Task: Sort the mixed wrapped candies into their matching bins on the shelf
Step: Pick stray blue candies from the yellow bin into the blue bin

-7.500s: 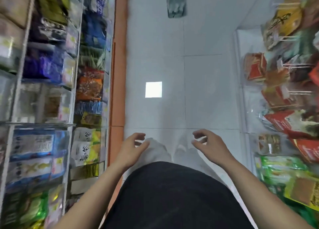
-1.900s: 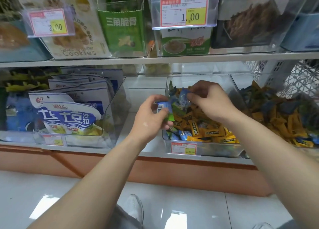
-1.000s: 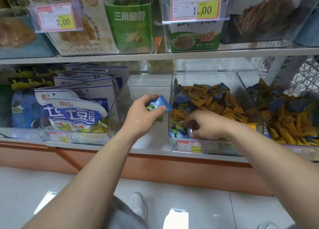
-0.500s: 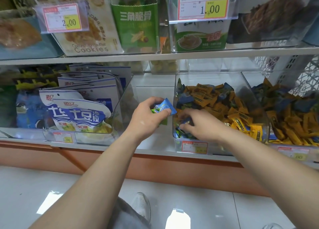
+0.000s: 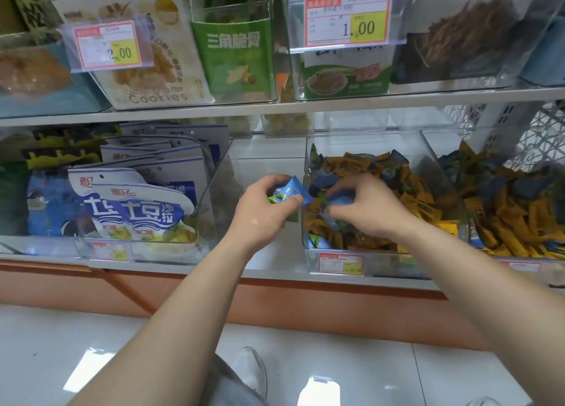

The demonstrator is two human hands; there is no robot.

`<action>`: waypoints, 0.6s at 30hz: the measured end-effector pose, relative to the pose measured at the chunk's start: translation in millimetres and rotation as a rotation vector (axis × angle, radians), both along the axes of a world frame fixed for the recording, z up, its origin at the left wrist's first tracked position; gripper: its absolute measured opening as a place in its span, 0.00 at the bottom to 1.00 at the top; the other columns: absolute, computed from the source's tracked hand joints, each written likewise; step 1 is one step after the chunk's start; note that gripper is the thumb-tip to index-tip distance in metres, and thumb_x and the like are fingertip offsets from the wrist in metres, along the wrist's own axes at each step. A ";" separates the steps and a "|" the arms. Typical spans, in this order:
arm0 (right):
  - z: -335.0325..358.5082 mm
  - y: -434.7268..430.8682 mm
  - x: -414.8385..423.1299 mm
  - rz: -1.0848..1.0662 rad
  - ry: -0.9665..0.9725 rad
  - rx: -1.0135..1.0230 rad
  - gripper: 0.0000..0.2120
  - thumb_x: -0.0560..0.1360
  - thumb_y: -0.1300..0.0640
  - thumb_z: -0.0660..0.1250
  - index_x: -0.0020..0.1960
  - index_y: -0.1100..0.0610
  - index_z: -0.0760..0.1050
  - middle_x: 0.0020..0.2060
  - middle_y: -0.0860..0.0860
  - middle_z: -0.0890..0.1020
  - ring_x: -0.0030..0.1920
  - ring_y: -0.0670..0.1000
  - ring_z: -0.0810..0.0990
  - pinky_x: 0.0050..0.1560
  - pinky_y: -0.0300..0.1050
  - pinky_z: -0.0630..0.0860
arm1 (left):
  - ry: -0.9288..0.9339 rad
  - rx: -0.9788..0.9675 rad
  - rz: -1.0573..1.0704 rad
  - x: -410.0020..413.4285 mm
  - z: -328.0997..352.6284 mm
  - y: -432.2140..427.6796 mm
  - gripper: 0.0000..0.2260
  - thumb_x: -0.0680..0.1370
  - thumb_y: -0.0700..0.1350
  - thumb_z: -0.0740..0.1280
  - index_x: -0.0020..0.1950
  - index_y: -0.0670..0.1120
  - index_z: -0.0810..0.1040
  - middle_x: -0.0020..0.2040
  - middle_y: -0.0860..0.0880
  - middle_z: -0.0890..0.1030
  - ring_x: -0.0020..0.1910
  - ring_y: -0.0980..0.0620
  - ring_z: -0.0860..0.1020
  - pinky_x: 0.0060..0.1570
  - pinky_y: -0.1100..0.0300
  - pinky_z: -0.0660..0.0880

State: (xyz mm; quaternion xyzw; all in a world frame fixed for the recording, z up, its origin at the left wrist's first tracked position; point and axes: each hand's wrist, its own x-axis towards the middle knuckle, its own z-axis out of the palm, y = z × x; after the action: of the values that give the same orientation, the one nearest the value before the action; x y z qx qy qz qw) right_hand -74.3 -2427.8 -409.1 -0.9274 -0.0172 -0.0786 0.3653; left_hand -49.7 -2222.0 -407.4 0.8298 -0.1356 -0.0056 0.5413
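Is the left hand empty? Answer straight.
No, the left hand grips blue and green wrapped candies just left of the mixed bin.

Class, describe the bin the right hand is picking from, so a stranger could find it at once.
Go to the lower shelf, below the 1.00 price tag. A clear bin stands there, heaped with orange candies mixed with blue. Unlike the similar bin to its right, it has the right hand in it and bare shelf on its left.
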 end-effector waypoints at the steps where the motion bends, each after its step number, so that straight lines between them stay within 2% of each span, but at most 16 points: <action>1: 4.0 -10.2 -0.4 -0.019 -0.015 0.103 0.07 0.70 0.53 0.75 0.47 0.45 0.80 0.45 0.43 0.83 0.47 0.43 0.80 0.41 0.33 0.74 | -0.005 -0.005 -0.005 0.1 0.5 -1.2 0.17 0.75 0.47 0.73 0.64 0.51 0.77 0.55 0.52 0.81 0.52 0.50 0.81 0.51 0.49 0.81; 3: 12.3 -32.3 -5.2 -0.061 0.002 0.260 0.08 0.71 0.53 0.76 0.49 0.47 0.81 0.46 0.44 0.83 0.48 0.44 0.82 0.45 0.40 0.79 | -0.010 -0.027 -0.027 -2.5 6.7 -15.5 0.17 0.75 0.45 0.72 0.63 0.51 0.78 0.57 0.52 0.81 0.56 0.50 0.80 0.53 0.48 0.80; 5: 14.7 -65.5 -15.7 -0.128 -0.003 0.406 0.10 0.71 0.53 0.77 0.52 0.50 0.82 0.49 0.49 0.85 0.49 0.48 0.83 0.49 0.46 0.81 | -0.062 -0.010 -0.075 -6.3 3.8 -40.2 0.18 0.75 0.45 0.72 0.64 0.52 0.78 0.58 0.55 0.80 0.60 0.54 0.77 0.59 0.50 0.77; 6: 16.1 -96.4 -27.3 -0.174 -0.028 0.460 0.10 0.71 0.54 0.77 0.51 0.51 0.82 0.49 0.51 0.85 0.49 0.50 0.84 0.48 0.46 0.82 | -0.078 0.011 -0.113 -12.7 2.0 -70.4 0.18 0.75 0.45 0.72 0.64 0.54 0.78 0.57 0.57 0.80 0.60 0.56 0.76 0.61 0.52 0.75; 8: 13.6 -106.9 -23.9 -0.192 -0.068 0.523 0.08 0.70 0.55 0.78 0.49 0.50 0.82 0.47 0.50 0.86 0.47 0.48 0.85 0.44 0.39 0.81 | -0.112 0.028 -0.140 -21.9 3.8 -75.9 0.19 0.74 0.45 0.73 0.64 0.56 0.76 0.56 0.60 0.79 0.59 0.59 0.75 0.61 0.57 0.73; 10: 13.0 -107.6 -23.2 -0.193 -0.129 0.470 0.07 0.70 0.56 0.78 0.47 0.50 0.83 0.45 0.47 0.86 0.46 0.45 0.84 0.44 0.35 0.78 | -0.105 -0.011 -0.126 -23.8 0.7 -81.1 0.23 0.74 0.45 0.74 0.66 0.56 0.74 0.57 0.58 0.79 0.59 0.59 0.75 0.60 0.61 0.72; 13: 6.8 -107.7 -16.1 -0.253 -0.213 0.488 0.07 0.70 0.60 0.77 0.45 0.51 0.83 0.44 0.48 0.86 0.44 0.44 0.82 0.47 0.38 0.78 | -0.064 -0.025 -0.139 -24.2 0.8 -94.5 0.23 0.72 0.46 0.77 0.64 0.52 0.74 0.55 0.55 0.80 0.55 0.61 0.78 0.54 0.67 0.74; 16: 7.5 -121.2 -12.1 -0.404 -0.327 0.569 0.10 0.70 0.63 0.76 0.50 0.58 0.83 0.45 0.52 0.85 0.45 0.47 0.82 0.47 0.37 0.78 | -0.160 0.047 -0.187 -15.8 8.6 -124.3 0.21 0.69 0.49 0.78 0.59 0.50 0.77 0.48 0.59 0.79 0.48 0.67 0.77 0.44 0.78 0.69; 18: 5.0 -134.5 -11.3 -0.492 -0.372 0.567 0.09 0.71 0.63 0.76 0.50 0.57 0.82 0.43 0.49 0.84 0.45 0.48 0.82 0.47 0.38 0.78 | -0.263 0.133 -0.225 -5.4 10.7 -145.4 0.19 0.69 0.50 0.78 0.58 0.51 0.79 0.47 0.58 0.79 0.49 0.60 0.79 0.44 0.73 0.70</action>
State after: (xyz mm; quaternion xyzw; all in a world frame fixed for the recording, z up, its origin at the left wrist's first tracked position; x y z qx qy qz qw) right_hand -85.6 -2562.3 -404.1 -0.7364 0.1616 -0.3314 0.5673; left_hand -55.1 -2367.5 -396.7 0.8370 -0.2966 0.0335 0.4587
